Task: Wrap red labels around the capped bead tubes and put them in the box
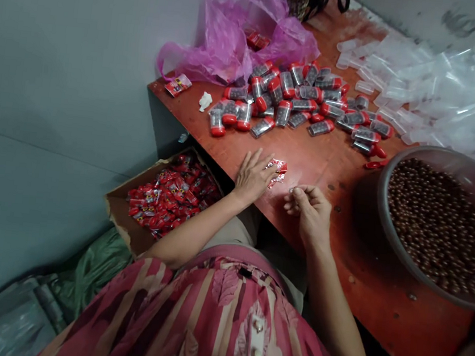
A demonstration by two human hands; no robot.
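Note:
My left hand (255, 177) lies nearly flat at the table's near edge, fingers stretched out. Its fingertips touch a small red printed label (279, 170) on the table top. To the right, my right hand (313, 209) is closed in a pinch just above the surface, with thumb and forefinger together. A tiny pale bit shows at the fingertips, too small to name. Beyond both hands lies a pile of small clear tubes with red caps (283, 113), filled with dark beads.
A large tub (384, 189) of brown beads (442, 224) stands at right. Clear empty tubes (436, 92) heap behind it. A pink plastic bag (232, 34) lies at the back left. Below left, a cardboard box (120, 205) holds red-capped, labelled pieces (167, 193). A wall borders the left.

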